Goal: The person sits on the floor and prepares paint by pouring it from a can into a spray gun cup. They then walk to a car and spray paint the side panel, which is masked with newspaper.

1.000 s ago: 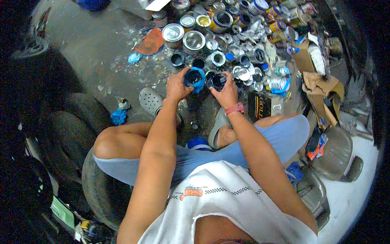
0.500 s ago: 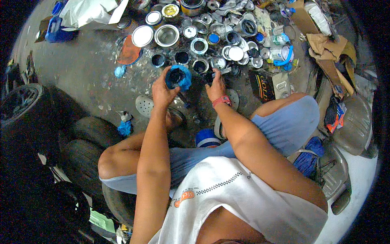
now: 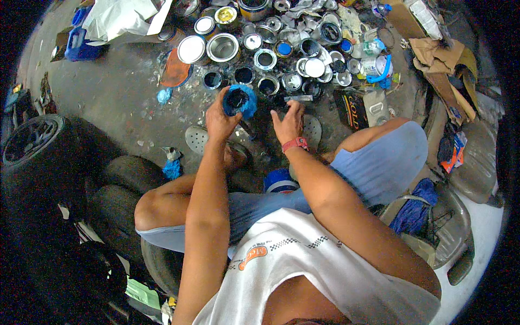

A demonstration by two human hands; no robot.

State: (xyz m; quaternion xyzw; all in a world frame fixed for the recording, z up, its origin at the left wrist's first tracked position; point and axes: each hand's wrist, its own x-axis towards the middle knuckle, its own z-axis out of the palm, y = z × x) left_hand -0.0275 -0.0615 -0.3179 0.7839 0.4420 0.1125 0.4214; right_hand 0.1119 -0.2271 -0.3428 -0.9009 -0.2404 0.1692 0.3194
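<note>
My left hand (image 3: 221,120) is closed round the side of a small can (image 3: 238,101) with dark contents and a ragged blue covering about its rim. My thumb lies along the near edge, and the can's mouth faces up. To the right, my right hand (image 3: 289,123) is low over the floor, thumb and fingers apart, with nothing visible held. Just beyond its fingertips lies a flat greyish strip (image 3: 299,98). Between the hands and the other cans, a dark-filled open can (image 3: 268,85) stands on the floor. The dark ground hides detail near my right thumb.
Several paint cans and lids crowd the far floor, among them an empty metal can (image 3: 222,47) and a white lid (image 3: 191,49). An orange piece (image 3: 176,69) lies left of them. Tyres (image 3: 33,141) stand at left, torn cardboard (image 3: 437,59) at right, a blue-and-white container (image 3: 280,181) between my legs.
My right hand has drawn back slightly toward me, and the flat strip beyond its fingers shows more plainly. My left hand still holds the can; the whole view has shifted slightly.
</note>
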